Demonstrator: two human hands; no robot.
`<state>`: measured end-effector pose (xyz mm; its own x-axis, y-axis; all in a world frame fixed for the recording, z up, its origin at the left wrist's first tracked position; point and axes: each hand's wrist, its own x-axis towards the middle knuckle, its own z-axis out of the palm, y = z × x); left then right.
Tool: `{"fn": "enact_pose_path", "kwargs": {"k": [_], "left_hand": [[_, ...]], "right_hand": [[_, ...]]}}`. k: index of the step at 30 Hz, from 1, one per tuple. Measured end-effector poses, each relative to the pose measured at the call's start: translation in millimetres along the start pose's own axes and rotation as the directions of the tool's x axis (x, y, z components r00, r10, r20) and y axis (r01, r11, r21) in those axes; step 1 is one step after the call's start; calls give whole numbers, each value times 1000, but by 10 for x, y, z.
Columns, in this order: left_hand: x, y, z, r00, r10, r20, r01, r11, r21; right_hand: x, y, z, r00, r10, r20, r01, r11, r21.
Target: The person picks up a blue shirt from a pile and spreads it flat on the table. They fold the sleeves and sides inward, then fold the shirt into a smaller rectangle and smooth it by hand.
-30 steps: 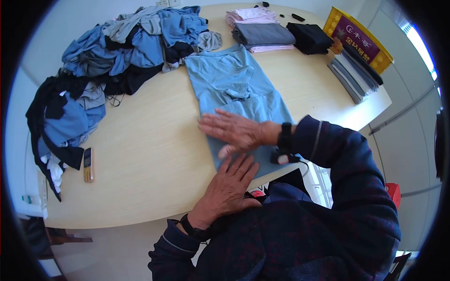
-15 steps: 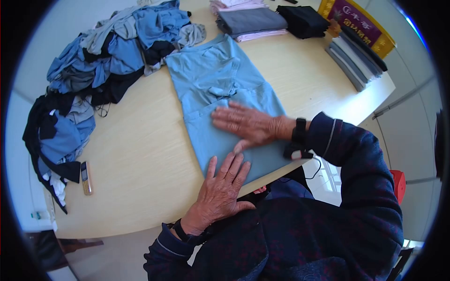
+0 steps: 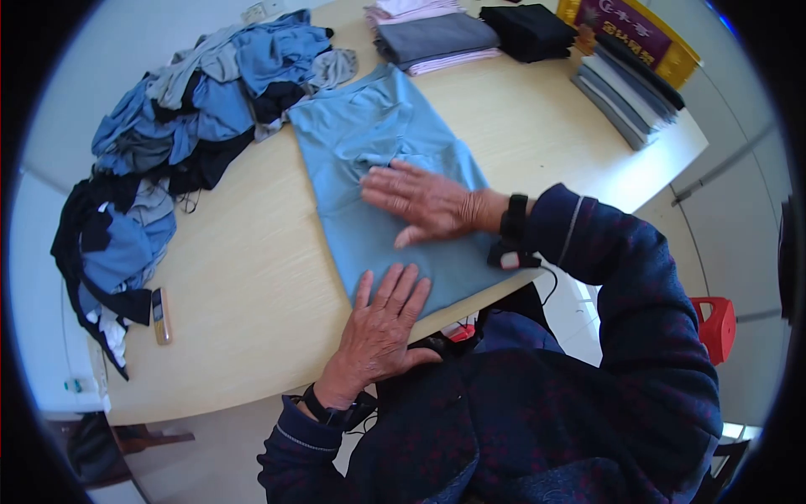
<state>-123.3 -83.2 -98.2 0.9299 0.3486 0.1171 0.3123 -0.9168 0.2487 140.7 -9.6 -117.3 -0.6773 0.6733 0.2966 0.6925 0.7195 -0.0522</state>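
Observation:
A light blue garment (image 3: 361, 227) lies flat on the pale wooden table (image 3: 243, 319), its long shape running from the front edge toward the back. Slight creases and a bunched fold show around its middle. My right hand (image 3: 424, 202) rests palm down on the cloth just below that fold, fingers stretched out. Nearer the table's front edge, my left hand (image 3: 378, 328) presses on the garment's lower left corner with its fingers spread. Neither hand grips the fabric.
A heap of blue, grey and black clothes (image 3: 201, 109) covers the table's left side. A mobile phone (image 3: 161, 316) lies beside it. Folded stacks of grey and pink cloth (image 3: 437, 38), black cloth (image 3: 529, 32) and grey cloth (image 3: 621, 101) stand at the back, near a purple-and-yellow pennant (image 3: 634, 34).
My right hand has slid up the garment, away from my left hand, and the gap between them has widened. The bunched fold looks flatter. The whole view has shifted slightly.

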Motion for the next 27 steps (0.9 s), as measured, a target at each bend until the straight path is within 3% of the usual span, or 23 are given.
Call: {"fn": "enact_pose_path", "kwargs": {"k": [2,5,12,22,27], "left_hand": [[-18,32,1,1000,-2,-3,2,1000,6],[-3,43,-8,1000,4,6,-4,999,43],[12,35,15,999,12,31,-15,997,79],[5,55,69,999,-9,53,3,994,112],[-6,34,52,999,-10,35,5,992,130]], "right_hand": [[-160,-339,-34,997,-29,-76,34,997,76],[-522,-611,-121,999,-15,36,8,981,193],[-828,16,-140,979,189,78,-183,980,-79],[-690,258,-116,971,219,100,-217,976,-35],[-835,-35,-222,976,217,5,-217,976,-12]]}}
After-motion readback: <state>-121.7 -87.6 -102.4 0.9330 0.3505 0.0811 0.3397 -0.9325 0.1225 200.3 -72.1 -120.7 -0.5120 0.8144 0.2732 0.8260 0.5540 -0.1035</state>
